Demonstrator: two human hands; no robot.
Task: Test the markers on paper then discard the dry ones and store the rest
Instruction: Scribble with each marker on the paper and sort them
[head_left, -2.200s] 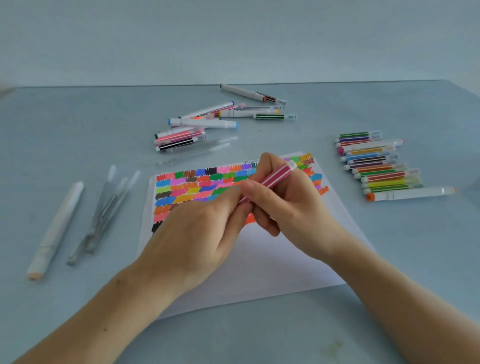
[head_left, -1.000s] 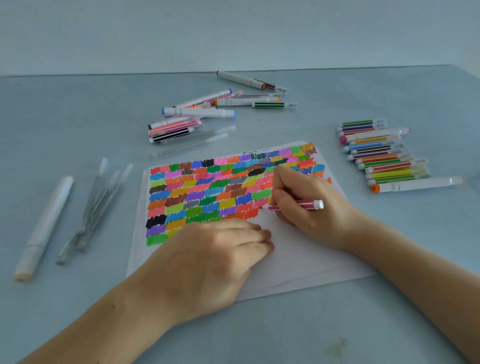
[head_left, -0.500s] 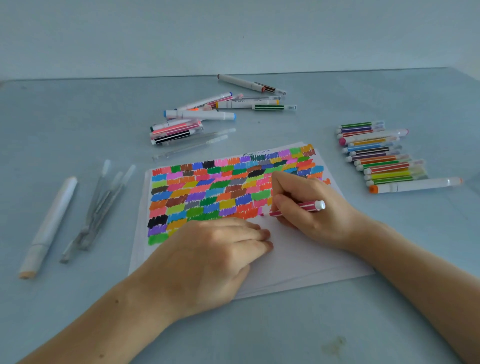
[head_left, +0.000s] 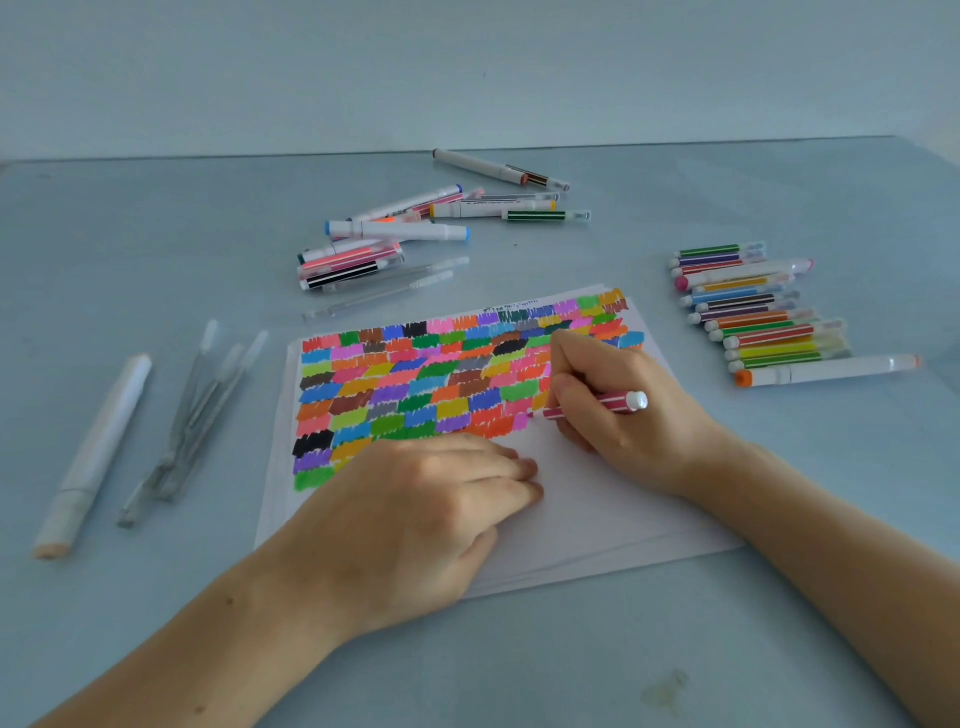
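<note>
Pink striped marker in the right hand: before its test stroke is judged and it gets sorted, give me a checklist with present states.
1. Right hand grips the pink striped marker in a writing hold: ok.
2. Tip meets the paper at the edge of the colour swatches: ok.
3. Left hand rests on the paper, steadying it: ok.
4. Fresh pink mark visible at the tip: cannot tell, too small.
5. Marker's cap located: cannot tell; it may be under the left hand.
6. Sorted row of markers on the right has room beside it: ok.
</note>
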